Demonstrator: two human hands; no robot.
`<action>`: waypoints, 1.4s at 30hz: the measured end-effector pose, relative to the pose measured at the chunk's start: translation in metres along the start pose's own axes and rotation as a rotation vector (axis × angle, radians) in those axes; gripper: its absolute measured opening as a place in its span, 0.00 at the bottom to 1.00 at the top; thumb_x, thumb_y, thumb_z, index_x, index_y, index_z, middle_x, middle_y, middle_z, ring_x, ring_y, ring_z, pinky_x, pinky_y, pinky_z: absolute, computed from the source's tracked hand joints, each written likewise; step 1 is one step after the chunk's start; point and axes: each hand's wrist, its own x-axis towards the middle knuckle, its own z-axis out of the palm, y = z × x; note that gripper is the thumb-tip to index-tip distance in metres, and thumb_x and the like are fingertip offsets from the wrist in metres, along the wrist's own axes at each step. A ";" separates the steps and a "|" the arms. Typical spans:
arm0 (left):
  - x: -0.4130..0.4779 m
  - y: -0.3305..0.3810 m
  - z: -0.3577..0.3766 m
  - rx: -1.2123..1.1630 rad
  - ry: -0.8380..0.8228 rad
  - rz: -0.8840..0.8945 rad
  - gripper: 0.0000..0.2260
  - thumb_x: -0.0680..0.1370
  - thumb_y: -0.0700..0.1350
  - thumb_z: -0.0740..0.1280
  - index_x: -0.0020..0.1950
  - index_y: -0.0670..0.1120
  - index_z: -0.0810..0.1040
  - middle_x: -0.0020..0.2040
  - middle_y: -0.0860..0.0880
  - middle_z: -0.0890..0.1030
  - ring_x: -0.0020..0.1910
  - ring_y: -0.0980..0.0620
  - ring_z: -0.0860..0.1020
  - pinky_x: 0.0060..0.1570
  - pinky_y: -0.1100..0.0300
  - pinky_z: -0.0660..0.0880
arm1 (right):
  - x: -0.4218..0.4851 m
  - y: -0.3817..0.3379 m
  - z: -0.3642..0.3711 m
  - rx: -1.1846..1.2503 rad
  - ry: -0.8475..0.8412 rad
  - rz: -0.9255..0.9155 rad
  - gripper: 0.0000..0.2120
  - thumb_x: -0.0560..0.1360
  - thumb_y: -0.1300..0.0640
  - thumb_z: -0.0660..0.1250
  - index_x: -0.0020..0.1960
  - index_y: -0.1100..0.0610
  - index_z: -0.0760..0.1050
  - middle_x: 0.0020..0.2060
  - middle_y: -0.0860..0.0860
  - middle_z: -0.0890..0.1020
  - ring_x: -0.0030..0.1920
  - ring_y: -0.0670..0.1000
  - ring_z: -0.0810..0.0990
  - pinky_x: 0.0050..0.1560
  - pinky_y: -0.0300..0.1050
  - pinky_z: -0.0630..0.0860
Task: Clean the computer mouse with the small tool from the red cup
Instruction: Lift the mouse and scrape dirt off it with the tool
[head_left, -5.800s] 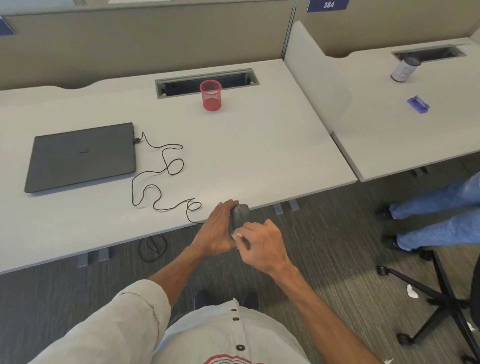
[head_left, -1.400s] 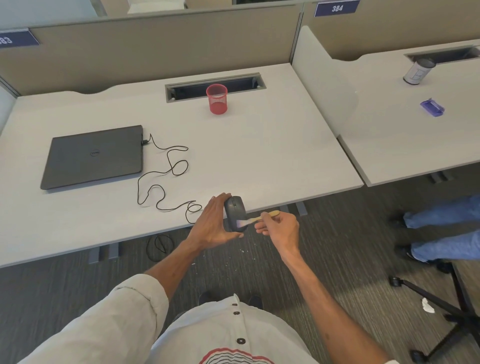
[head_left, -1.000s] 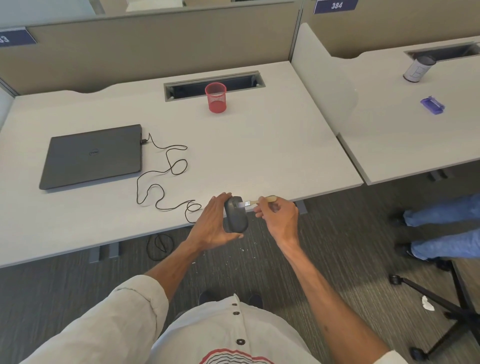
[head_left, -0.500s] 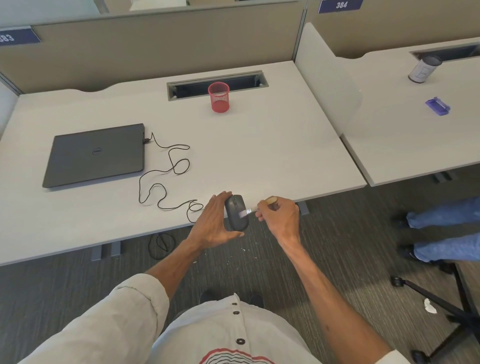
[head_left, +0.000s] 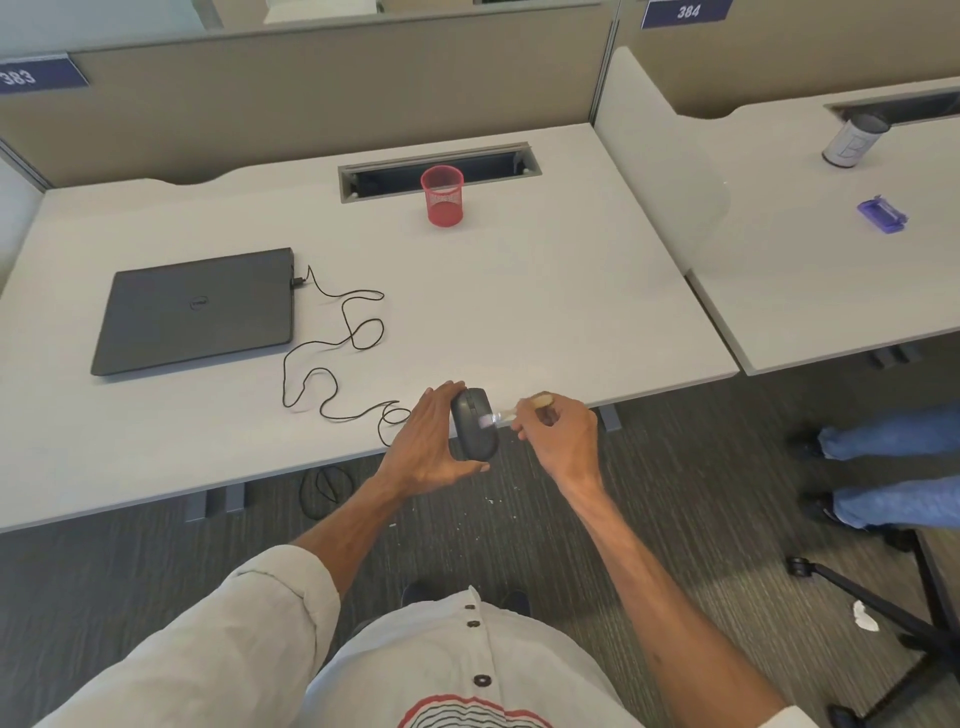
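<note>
My left hand (head_left: 428, 444) grips a dark grey wired computer mouse (head_left: 474, 427), holding it just off the front edge of the white desk (head_left: 519, 301). My right hand (head_left: 558, 435) pinches a small brush (head_left: 506, 414) with a light wooden handle. Its pale bristles touch the mouse's top near the middle. The mouse's black cable (head_left: 332, 358) snakes across the desk to a closed laptop (head_left: 195, 309). A red mesh cup (head_left: 442, 195) stands upright at the back of the desk, looking empty.
A cable slot (head_left: 395, 174) runs behind the cup. The neighbouring desk on the right carries a grey cylinder (head_left: 854, 141) and a purple object (head_left: 881, 213). Another person's legs in jeans (head_left: 893, 467) and an office chair base (head_left: 893, 618) are at the right.
The brush tip has moved over the mouse's top, from its front end toward the middle, while my left hand keeps the mouse steady. Earlier, my right hand was working close against the mouse.
</note>
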 end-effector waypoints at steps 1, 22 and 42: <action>0.000 -0.001 0.000 0.000 -0.003 0.000 0.56 0.68 0.64 0.85 0.85 0.44 0.60 0.81 0.45 0.69 0.80 0.45 0.70 0.83 0.42 0.67 | 0.000 -0.002 0.001 0.012 0.021 -0.027 0.10 0.84 0.53 0.73 0.45 0.50 0.88 0.36 0.45 0.90 0.40 0.47 0.89 0.49 0.41 0.85; -0.003 -0.009 -0.001 0.006 -0.025 0.009 0.55 0.70 0.63 0.85 0.86 0.43 0.59 0.85 0.45 0.66 0.85 0.45 0.65 0.89 0.45 0.57 | -0.006 -0.010 0.012 -0.157 -0.010 -0.176 0.08 0.84 0.50 0.73 0.46 0.46 0.88 0.36 0.39 0.87 0.38 0.37 0.84 0.41 0.28 0.76; -0.005 -0.011 -0.007 0.012 -0.002 0.003 0.56 0.69 0.64 0.85 0.86 0.43 0.59 0.84 0.44 0.67 0.83 0.44 0.68 0.85 0.42 0.64 | -0.007 -0.016 0.014 -0.224 -0.052 -0.087 0.13 0.84 0.51 0.72 0.41 0.53 0.87 0.35 0.46 0.88 0.38 0.44 0.86 0.42 0.38 0.78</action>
